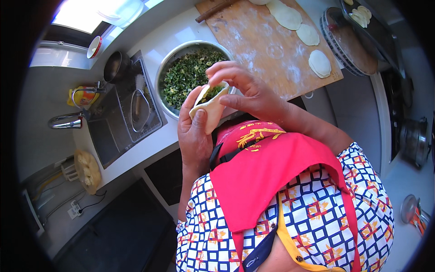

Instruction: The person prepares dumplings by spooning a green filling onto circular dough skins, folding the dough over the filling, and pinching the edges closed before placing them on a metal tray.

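Observation:
A dough wrapper (pixel 214 114), folded up into a pocket, is held in my left hand (pixel 194 139), its thumb pressed against the near face. Chopped green filling (pixel 211 93) shows in the open mouth of the pocket. My right hand (pixel 251 91) reaches across from the right; its fingertips meet the far rim and its thumb lies against the right flap. Just behind both hands stands a steel bowl (pixel 159 81) of chopped greens with yellowish bits (pixel 188 76). My hands hide the bowl's near right part.
A floured wooden board (pixel 258 51) bears flat dough rounds (pixel 319 63) and a rolling pin (pixel 215 11). A sink (pixel 112 119) with a chrome faucet (pixel 66 121) is left. Dough pieces (pixel 361 16) lie on a dark pan (pixel 377 37) over a round board (pixel 350 44). A dough-filled basket (pixel 87 171) sits lower left.

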`<state>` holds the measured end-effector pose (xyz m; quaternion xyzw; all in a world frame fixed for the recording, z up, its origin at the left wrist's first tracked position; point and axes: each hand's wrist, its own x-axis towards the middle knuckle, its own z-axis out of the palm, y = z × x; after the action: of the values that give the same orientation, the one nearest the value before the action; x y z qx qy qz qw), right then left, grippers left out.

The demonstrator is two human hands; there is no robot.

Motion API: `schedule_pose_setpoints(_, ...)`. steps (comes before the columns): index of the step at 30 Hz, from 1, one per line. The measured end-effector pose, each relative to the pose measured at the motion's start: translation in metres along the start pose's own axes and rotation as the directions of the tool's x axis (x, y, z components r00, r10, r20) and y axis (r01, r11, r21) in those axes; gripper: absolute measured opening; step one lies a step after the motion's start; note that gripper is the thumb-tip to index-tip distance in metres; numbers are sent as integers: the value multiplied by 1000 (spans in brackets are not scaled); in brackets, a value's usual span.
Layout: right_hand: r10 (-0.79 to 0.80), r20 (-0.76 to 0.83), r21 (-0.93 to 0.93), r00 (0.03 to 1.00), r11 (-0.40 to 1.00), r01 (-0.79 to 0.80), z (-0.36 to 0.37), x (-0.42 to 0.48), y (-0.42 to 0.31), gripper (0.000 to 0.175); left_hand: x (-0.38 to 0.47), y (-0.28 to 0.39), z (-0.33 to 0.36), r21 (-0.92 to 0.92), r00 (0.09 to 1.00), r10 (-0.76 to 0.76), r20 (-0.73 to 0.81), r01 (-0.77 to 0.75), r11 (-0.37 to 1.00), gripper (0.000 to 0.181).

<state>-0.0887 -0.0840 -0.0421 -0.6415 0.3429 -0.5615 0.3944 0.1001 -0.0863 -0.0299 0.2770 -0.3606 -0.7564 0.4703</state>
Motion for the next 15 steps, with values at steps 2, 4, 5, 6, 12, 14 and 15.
schedule_pose_setpoints(2, 261, -19, 343, 965, 908, -239, 8, -5, -4, 45, 2, 3, 1, -9, 1000, 16, -10, -16, 1000, 53)
schedule_pose_setpoints(4, 385, 65, 523, 921, 773, -360, 11, -7, -1, 55, 3, 4, 2, -11, 999, 29, -17, -29, 1000, 55)
schedule_pose_setpoints(5, 376, 62, 498, 924, 791, -355, 13, -6, -1, 56, 4, 4, 3, -13, 999, 45, -23, -45, 999, 56)
schedule_pose_setpoints(6, 369, 65, 477, 927, 804, -354, 17, -7, -2, 57, 4, 3, 5, -14, 997, 62, -35, -62, 998, 57)
schedule_pose_setpoints(12, 15, -47, -230, 999, 973, -26, 24, 1, -6, 59, 1, 3, 12, 33, 995, 92, -37, -91, 995, 69)
schedule_pose_setpoints(14, -36, -12, -363, 999, 931, 29, 21, 4, -5, 58, 2, 5, 13, -21, 998, 51, -28, -52, 998, 67)
schedule_pose_setpoints(15, -58, 13, -420, 998, 906, 58, 20, 4, -5, 58, 1, 6, 13, -45, 999, 32, -29, -34, 998, 67)
